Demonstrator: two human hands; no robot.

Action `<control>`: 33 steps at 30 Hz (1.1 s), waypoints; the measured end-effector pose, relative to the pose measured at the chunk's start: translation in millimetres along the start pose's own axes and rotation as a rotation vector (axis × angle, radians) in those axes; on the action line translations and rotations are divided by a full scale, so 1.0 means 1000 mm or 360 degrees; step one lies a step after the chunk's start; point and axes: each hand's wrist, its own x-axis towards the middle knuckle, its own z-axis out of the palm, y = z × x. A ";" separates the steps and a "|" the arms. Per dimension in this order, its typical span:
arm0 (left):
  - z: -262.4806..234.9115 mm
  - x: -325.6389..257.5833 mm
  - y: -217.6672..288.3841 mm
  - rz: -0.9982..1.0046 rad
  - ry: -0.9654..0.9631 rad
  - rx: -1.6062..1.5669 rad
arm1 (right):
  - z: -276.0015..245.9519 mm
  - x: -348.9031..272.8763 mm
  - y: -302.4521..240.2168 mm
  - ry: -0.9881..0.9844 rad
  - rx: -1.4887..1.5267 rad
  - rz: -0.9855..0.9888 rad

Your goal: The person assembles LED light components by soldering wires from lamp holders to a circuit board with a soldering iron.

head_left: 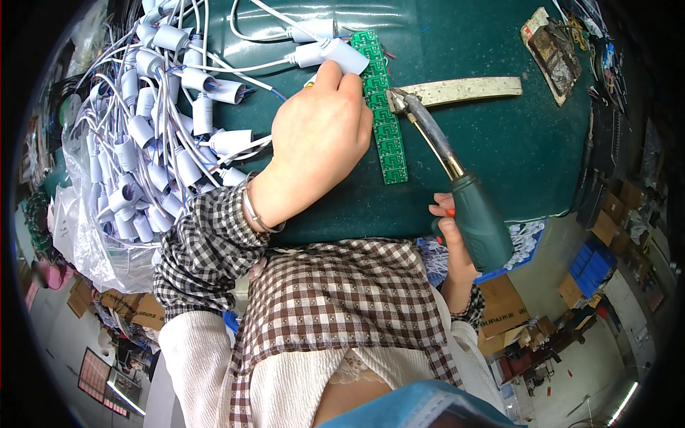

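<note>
My left hand (pixel 320 139) is closed, its curled fingers against the left edge of a narrow green circuit board strip (pixel 389 146). Its fingertips are hidden, so what they pinch does not show. Just beyond the knuckles, touching them, a white plastic lamp socket (pixel 345 55) overlaps the board's far part. My right hand (pixel 457 239) grips a soldering gun by its dark green handle (pixel 479 221). The gun's metal tip meets the end of a pale, worn metal strip (pixel 464 90), close beside the board's right edge.
A tangled heap of white lamp sockets with cables (pixel 139 135) covers the table's left side, partly on clear plastic. A stained, flat block (pixel 553 57) lies at the far right. Below the table's near edge sits a blue tray (pixel 524 246) of small white parts, with cardboard boxes (pixel 503 307) beside it.
</note>
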 end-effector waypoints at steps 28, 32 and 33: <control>-0.071 -0.025 -0.027 0.0173 -0.0143 0.0103 | -0.004 0.000 0.002 0.0058 0.0253 -0.0034; -0.069 0.000 -0.014 0.0479 0.0092 0.0529 | 0.001 0.004 -0.008 0.0066 0.0165 -0.0132; -0.065 0.010 -0.019 0.0564 0.0260 0.0634 | 0.002 0.004 -0.010 0.0107 0.0096 -0.0183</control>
